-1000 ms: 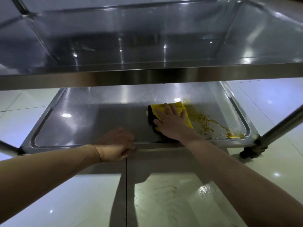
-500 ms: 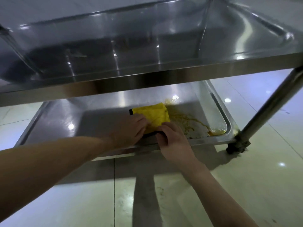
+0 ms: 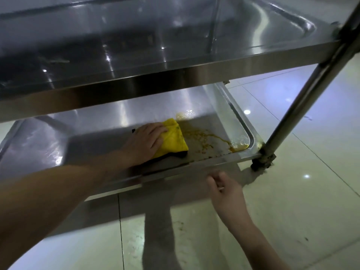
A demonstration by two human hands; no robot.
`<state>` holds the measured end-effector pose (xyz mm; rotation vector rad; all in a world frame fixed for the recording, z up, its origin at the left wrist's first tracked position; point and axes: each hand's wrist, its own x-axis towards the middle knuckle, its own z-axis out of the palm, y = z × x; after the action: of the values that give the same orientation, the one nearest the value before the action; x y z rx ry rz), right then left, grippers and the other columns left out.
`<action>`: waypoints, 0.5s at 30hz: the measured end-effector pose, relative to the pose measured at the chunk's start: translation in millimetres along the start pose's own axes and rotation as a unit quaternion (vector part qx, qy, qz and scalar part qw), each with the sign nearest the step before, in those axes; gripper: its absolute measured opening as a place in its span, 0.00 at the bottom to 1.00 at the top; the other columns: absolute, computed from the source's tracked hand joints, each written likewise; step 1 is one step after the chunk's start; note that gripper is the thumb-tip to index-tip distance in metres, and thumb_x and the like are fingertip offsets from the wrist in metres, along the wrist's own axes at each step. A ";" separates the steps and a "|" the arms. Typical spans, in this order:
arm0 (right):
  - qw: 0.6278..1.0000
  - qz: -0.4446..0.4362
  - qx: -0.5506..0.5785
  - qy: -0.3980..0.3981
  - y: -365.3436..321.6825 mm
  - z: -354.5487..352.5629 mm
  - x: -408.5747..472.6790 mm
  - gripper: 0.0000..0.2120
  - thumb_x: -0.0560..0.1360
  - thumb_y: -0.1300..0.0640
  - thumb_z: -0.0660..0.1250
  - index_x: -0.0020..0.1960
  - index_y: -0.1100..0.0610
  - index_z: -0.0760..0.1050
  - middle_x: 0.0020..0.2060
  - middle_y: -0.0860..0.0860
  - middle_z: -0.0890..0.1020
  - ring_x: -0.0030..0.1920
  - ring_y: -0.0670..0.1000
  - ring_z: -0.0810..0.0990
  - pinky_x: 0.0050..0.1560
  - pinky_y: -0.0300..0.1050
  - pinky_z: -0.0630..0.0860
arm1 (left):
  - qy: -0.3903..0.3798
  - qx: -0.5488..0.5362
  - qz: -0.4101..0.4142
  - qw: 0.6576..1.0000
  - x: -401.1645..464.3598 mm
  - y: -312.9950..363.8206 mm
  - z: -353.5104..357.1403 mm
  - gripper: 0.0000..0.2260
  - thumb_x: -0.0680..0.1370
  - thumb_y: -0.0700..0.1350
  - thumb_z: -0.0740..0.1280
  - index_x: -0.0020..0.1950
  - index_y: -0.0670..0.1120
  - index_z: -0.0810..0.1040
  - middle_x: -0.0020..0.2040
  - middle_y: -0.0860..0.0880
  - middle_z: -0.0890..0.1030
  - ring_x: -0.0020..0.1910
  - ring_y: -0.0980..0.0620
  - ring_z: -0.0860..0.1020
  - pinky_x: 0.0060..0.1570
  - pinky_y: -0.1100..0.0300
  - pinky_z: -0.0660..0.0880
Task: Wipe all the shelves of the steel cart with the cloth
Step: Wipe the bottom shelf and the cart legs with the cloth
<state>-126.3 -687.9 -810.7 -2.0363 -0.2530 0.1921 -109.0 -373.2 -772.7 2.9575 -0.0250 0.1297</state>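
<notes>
Your left hand [image 3: 145, 142] presses the yellow cloth [image 3: 173, 138] flat-fingered on the bottom shelf [image 3: 58, 145]; the orange spill [image 3: 210, 138] remains. Your right hand [image 3: 227, 190] hangs empty, relaxed.

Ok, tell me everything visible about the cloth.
The cloth is yellow with a dark underside or edge showing at its near side, soft-looking and folded into a rough wedge. It lies flat on the lower shelf, right of centre, just left of the brown spill. The left hand presses on its left part, fingers spread over it. The right hand is off it.
</notes>
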 end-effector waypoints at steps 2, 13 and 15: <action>0.994 0.082 0.073 0.025 -3.8 -4.3 3.7 0.07 0.81 0.51 0.69 0.45 0.51 0.81 0.36 0.47 0.84 0.38 0.44 0.82 0.38 0.35 0.75 | -0.008 0.005 -0.001 1.000 -0.8 1.1 2.3 0.26 0.83 0.61 0.48 0.77 0.52 0.67 0.76 0.50 0.68 0.73 0.49 0.66 0.74 0.50 0.60; 0.936 0.229 0.263 0.048 -3.4 19.8 20.6 0.14 0.83 0.46 0.66 0.53 0.57 0.81 0.42 0.52 0.88 0.41 0.53 0.88 0.43 0.49 0.80 | -0.033 0.011 -0.006 0.999 0.6 -3.8 16.5 0.29 0.81 0.69 0.39 0.80 0.63 0.58 0.81 0.55 0.60 0.80 0.47 0.57 0.75 0.38 0.55; 0.913 0.248 0.315 0.068 -2.4 20.7 22.6 0.16 0.83 0.47 0.67 0.53 0.60 0.81 0.43 0.55 0.88 0.41 0.55 0.87 0.49 0.54 0.82 | -0.033 0.010 -0.004 0.999 1.6 -4.3 15.8 0.29 0.81 0.68 0.40 0.80 0.63 0.58 0.81 0.56 0.59 0.80 0.48 0.56 0.76 0.39 0.54</action>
<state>-109.8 -663.3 -818.7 -1.4193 0.3840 0.3889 -105.9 -371.8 -788.8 2.9802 -0.0218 0.0329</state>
